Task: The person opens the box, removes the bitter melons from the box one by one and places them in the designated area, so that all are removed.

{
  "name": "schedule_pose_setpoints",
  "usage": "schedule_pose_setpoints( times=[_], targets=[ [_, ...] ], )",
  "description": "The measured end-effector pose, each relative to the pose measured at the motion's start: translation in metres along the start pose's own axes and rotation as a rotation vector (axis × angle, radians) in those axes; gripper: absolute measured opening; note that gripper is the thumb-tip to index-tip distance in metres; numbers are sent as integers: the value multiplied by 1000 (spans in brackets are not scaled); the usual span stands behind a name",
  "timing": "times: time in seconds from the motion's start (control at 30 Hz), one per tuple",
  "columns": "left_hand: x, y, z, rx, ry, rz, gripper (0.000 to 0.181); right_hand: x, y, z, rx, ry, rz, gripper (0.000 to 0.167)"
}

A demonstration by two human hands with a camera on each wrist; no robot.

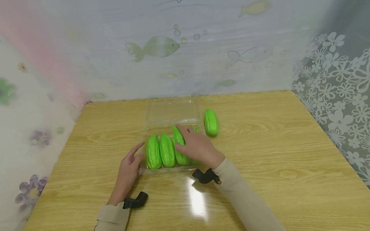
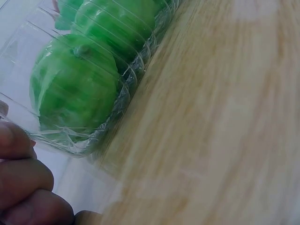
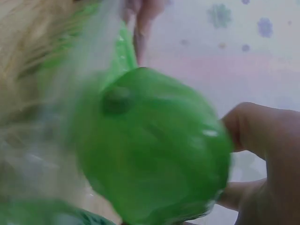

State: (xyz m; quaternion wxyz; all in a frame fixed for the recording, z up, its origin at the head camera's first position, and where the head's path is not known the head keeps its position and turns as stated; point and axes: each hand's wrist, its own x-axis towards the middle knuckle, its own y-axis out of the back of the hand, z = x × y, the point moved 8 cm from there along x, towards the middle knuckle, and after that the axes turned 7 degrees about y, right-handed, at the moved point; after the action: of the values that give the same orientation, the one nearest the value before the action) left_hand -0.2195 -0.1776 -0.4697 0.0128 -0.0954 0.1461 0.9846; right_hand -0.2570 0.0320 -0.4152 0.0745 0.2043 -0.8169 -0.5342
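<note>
Clear container [image 1: 170, 170]: green gourds [image 1: 167, 150] inside. Left hand [image 1: 129, 166] grips container, right hand [image 1: 198, 146] one gourd [image 1: 180, 157].

Left grip [image 1: 128, 168] at a clear container [image 1: 170, 170], right grip [image 1: 199, 147] on a green gourd [image 1: 181, 158]

The container [image 1: 174, 110] is formed of clear, glossy plastic; the green gourds [image 1: 167, 150] are covered by shiny, furrowed skin. The worktop [image 1: 266, 144] is surfaced in glossy wood grain; the sleeves [image 1: 245, 192] are made of matt cloth.
</note>
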Motion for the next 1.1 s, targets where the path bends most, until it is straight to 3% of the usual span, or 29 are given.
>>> schedule_pose_setpoints(
  times=[0.17, 0.37, 0.6, 0.9, 1.1],
  targets=[
    [4, 0, -7, -6, 8, 0, 37, -3, 13, 4, 57, 12, 33, 64],
    [-5, -2, 7, 7, 4, -10, 38, -6, 22, 7, 79, 98, 35, 63],
    [-5, -1, 7, 13, 6, 4, 37, -9, 33, 15, 129, 161, 32, 62],
    [-6, 0, 8, -4, 2, 1, 37, -12, 48, 34, 150, 129, 57, 65],
    [0, 0, -5, -3, 15, 0, 36, -17, 54, 44, 200, 102, 50, 66]
  ],
)
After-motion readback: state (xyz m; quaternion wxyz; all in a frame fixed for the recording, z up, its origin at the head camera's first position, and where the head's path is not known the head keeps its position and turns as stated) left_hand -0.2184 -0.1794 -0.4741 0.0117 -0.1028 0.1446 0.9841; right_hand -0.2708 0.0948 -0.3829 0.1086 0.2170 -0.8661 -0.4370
